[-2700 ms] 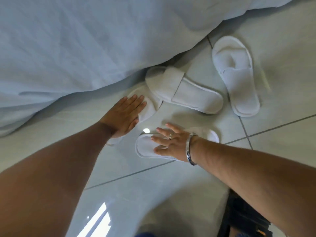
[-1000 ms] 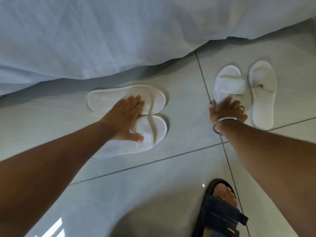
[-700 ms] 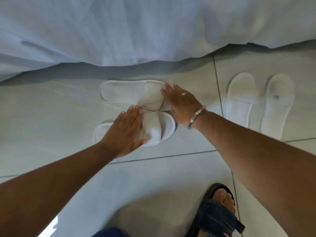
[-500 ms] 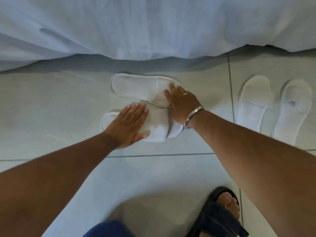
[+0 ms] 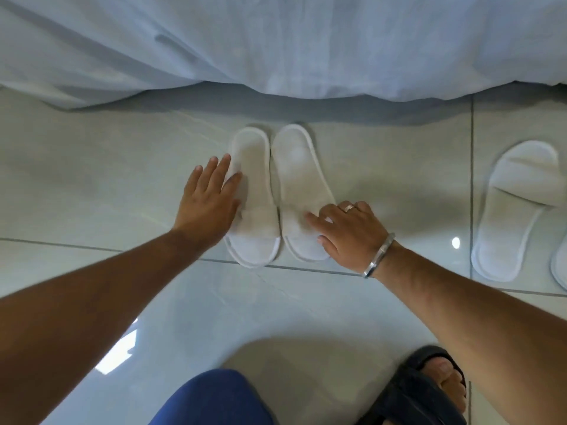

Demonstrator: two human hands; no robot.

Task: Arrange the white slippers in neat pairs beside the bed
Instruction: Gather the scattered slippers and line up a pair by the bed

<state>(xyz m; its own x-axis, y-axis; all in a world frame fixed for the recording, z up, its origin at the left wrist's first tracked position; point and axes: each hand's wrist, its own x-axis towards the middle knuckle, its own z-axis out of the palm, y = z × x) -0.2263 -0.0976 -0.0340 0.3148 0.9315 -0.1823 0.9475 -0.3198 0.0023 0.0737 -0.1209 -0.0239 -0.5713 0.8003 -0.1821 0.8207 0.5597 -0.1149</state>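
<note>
On glossy tile, flat left hand [image 5: 206, 207] and right hand [image 5: 348, 231] press soft terry slippers [image 5: 283, 191].

- Four white slippers beside the bed [image 5: 276, 41]: one pair [image 5: 276, 191] below its hem, one slipper [image 5: 515, 210] and a sliver [image 5: 561, 265] rightward.
- One dark sandal [image 5: 423, 391].
- Two hands: left [image 5: 208, 200], right [image 5: 349, 231].

No readable text, labels, brands or numbers anywhere. Checked the two slippers under my hands: left slipper [image 5: 252, 191] and right slipper [image 5: 299, 185] are plain white, no print or logo on insole or strap. Third slipper [image 5: 518, 207] off to my right, also blank. Bed sheet [image 5: 276, 41] unmarked. My ring [image 5: 349, 207] and bangle [image 5: 379, 256] show no engraving I can make out. Dark sandal [image 5: 414, 394] on my foot: no marking legible.
</note>
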